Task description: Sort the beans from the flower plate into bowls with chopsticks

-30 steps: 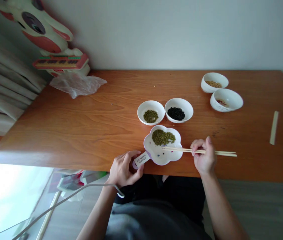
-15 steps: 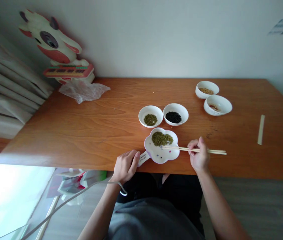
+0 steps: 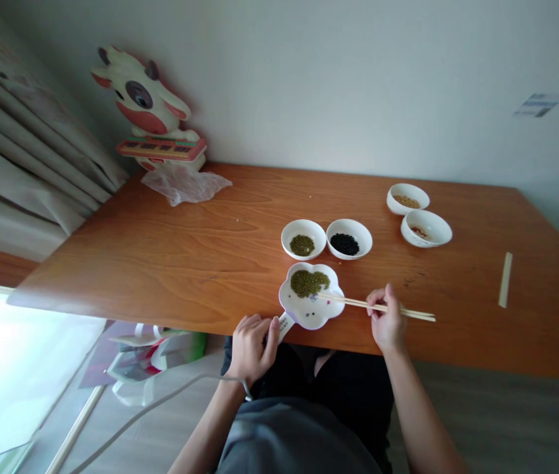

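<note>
A person's left hand [image 3: 254, 349], at the lower center of the frame, grips the handle [image 3: 286, 325] of a white, flower-shaped dish [image 3: 293, 305] at the near edge of a wooden table [image 3: 200, 263]. The dish lies just above and to the right of that hand, in the middle of the frame, with a cluster of green beans [image 3: 307, 283] spread across its upper part. At right of center, the right hand [image 3: 386, 322] holds a pair of chopsticks [image 3: 355, 303], its fingers closed around them; the hand itself is apart from the dish, near its right side. The chopsticks slant left over the rim, their tips close together beside the lower right edge of the beans. Whether a bean is caught between the tips cannot be told. Just above the dish sit two white bowls side by side, the green-bean bowl [image 3: 290, 246] at left and the black-bean bowl [image 3: 353, 228] at right. Toward the upper right stand two more, a rear bowl [image 3: 422, 197] of yellowish pieces and a front bowl [image 3: 436, 230] with a few reddish ones. A pale strip [image 3: 505, 280] lies at far right; a cow-shaped toy keyboard [image 3: 160, 148] stands at upper left, behind a clear plastic bag [image 3: 190, 185].
</note>
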A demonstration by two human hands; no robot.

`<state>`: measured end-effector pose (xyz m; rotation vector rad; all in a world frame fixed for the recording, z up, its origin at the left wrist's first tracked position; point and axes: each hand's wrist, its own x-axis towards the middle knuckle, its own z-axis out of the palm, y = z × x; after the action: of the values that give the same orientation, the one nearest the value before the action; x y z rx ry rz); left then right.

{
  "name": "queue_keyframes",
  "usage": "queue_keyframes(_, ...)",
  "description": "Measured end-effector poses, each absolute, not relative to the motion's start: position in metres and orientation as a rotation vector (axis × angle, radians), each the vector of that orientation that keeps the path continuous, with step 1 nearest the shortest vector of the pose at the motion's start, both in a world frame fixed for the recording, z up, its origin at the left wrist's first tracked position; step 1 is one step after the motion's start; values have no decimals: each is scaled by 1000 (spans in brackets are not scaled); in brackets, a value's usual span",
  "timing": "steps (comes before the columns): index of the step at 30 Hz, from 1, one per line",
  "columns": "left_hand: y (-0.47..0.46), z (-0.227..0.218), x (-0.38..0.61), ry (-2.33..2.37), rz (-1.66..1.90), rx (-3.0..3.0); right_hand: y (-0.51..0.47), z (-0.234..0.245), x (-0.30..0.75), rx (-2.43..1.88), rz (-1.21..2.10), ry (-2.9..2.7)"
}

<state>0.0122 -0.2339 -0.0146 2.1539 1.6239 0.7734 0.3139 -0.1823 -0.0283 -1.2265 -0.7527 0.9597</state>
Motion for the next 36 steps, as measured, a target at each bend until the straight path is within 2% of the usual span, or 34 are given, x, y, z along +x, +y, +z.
queue_keyframes(11,-233,-20,12,1707,828,2109,-186,-27,309,-1255,932,-749)
queue_keyframes(26,-208,0,-15,1569,613,2106,-187,-26,310,-1214,937,-684)
queue_keyframes(36,-175,-7,-21,1608,711,1968,-190,-23,311,-1219,931,-677)
